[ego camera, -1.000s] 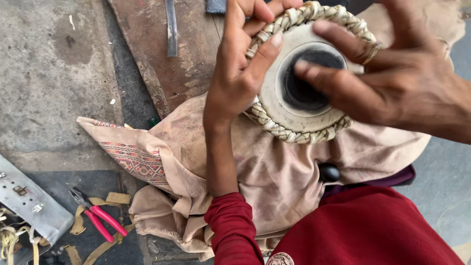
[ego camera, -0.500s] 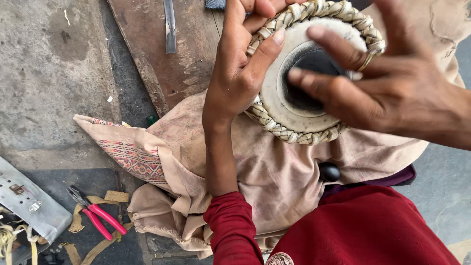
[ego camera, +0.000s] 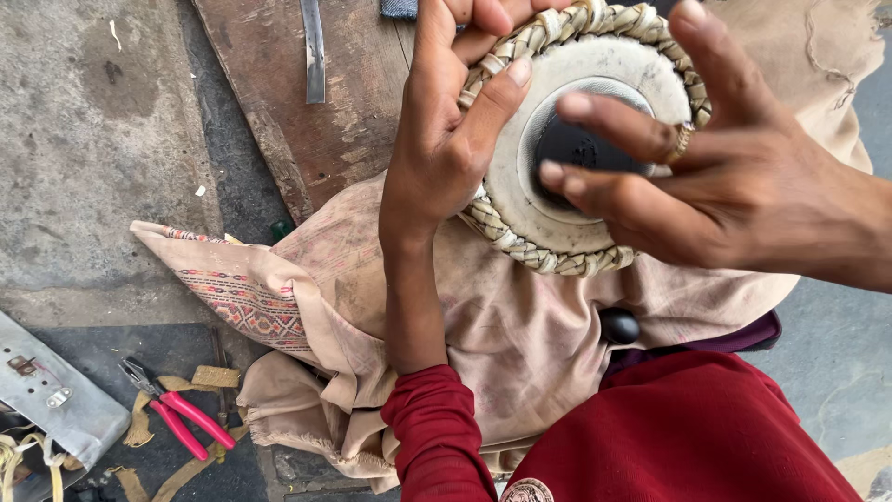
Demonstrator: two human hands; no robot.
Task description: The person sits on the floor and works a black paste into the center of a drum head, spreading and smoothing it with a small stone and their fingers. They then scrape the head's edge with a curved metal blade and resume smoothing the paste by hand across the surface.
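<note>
A small drum (ego camera: 520, 200) with a pale skin, a black round centre patch (ego camera: 581, 149) and a braided straw-coloured rim lies on a beige cloth (ego camera: 520, 344) over my lap. My left hand (ego camera: 446, 158) grips the drum's left rim, with the thumb pressed on the pale skin. My right hand (ego camera: 734, 186), a ring on one finger, hovers over the drum head with fingers spread. Two of its fingertips lie over the black patch. I cannot tell whether they touch it.
Red-handled pliers (ego camera: 181, 423) lie on the floor at lower left beside a grey metal piece (ego camera: 56, 400) and leather scraps. A wooden board (ego camera: 344, 112) with a flat metal strip (ego camera: 314, 51) lies behind the drum. A black knob (ego camera: 619, 325) rests on the cloth.
My right hand's fingers have shifted a little over the black patch. My left hand keeps its grip on the rim. The drum has hardly moved.
</note>
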